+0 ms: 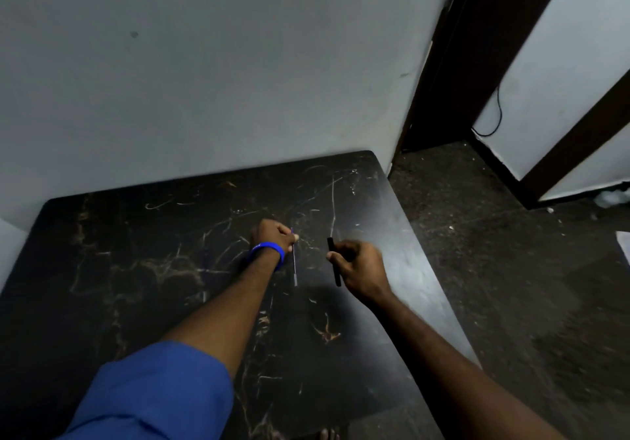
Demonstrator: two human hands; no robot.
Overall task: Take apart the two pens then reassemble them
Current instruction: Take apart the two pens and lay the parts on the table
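A thin pen refill is held above the dark marbled tabletop, pinched at its upper end by the closed grip of the left hand and hanging roughly upright. Just beside it, apart, a black pen barrel is held near its upper part in the closed grip of the right hand, also near upright. A blue wristband is worn on the left wrist; a blue sleeve is seen lower down. A pale wall is met by the tabletop's far edge.
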